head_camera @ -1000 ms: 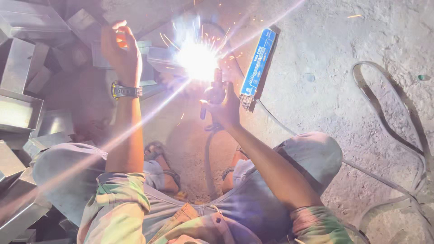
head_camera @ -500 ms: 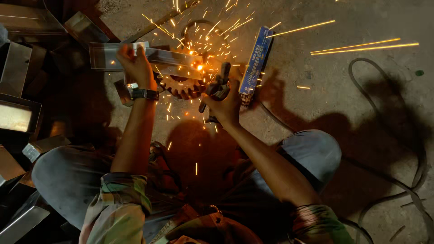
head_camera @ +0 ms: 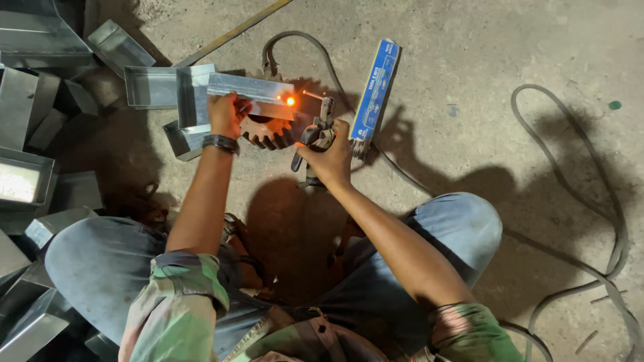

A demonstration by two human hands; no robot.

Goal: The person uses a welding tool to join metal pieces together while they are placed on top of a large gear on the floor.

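On the concrete floor, seen from above: a person squats with both arms stretched forward over a small pile of sheet-metal work.

Open boxes: grey sheet-metal trays [head_camera: 151, 86] lie at the upper left, open side up; the nearest ones show nothing inside, and the far-left ones are too dark to judge.

Metal channel [head_camera: 249, 87]: a folded grey strip lying almost level across the view, long axis left to right, its right end dipping slightly toward a glowing orange spot [head_camera: 290, 101].

Left hand [head_camera: 227, 115]: closed around the left part of the metal channel from below, fingers wrapped tight, a dark wristband behind it.

Gear [head_camera: 268, 131]: a rusty toothed wheel sits under the channel, just right of the left hand, teeth facing the person.

Electrode holder [head_camera: 320, 131]: held upright-tilted, long axis running from the person away toward the top of the view, with a thin rod angling up and left toward the glowing spot.

Right hand [head_camera: 330, 155]: clenched in a full grip on the electrode holder, which sticks out beyond the knuckles; the hand sits right of and nearer the person than the glow.

Blue packet [head_camera: 375, 92]: a long narrow carton lying just right of the right hand, pointing away and slightly right.

Cable [head_camera: 570, 201]: a dark hose loops across the floor on the right, well apart from both hands.
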